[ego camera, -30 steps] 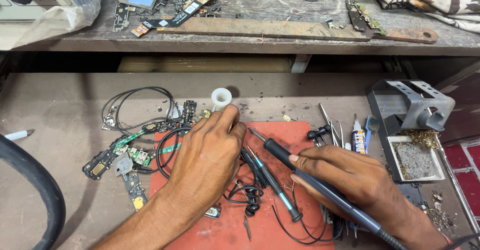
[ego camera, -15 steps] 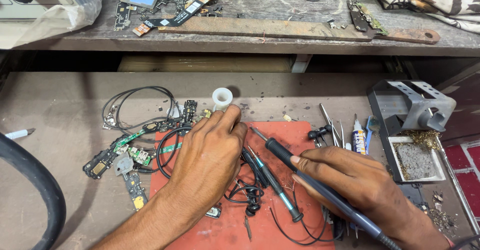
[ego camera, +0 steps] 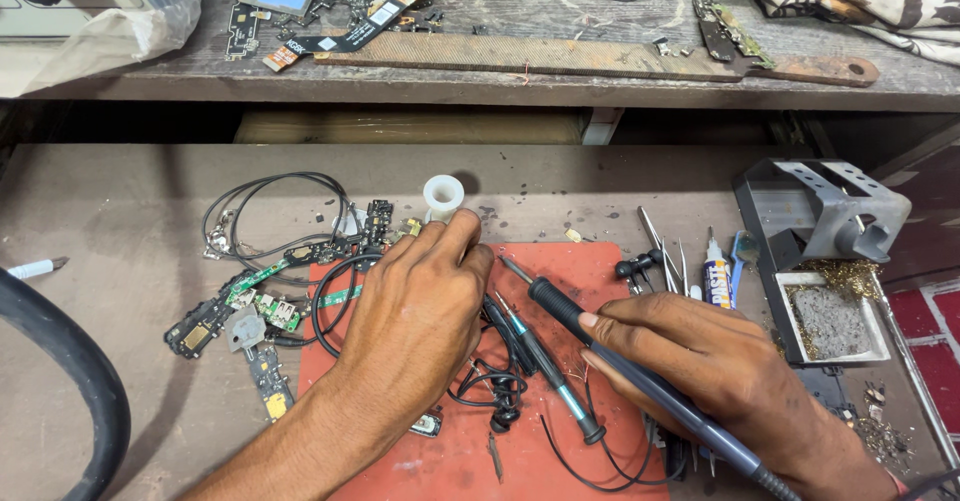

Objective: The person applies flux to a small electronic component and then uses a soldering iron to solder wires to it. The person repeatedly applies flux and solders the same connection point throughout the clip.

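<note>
The right hand is closed around a dark-handled soldering iron, whose long axis runs diagonally with the tip pointing up-left over the red mat, toward the left hand, which rests palm-down, fingers loosely together, on the mat near a white spool.

Workpiece under left hand hidden

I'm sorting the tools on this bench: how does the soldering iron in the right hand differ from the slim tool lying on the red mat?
The soldering iron is thick, dark blue-black and held in the right hand, its tip raised toward the left hand. The slim tool is much thinner, has teal accents, and lies loose on the red mat, untouched. Both are long, pen-shaped and point up-left.
</note>
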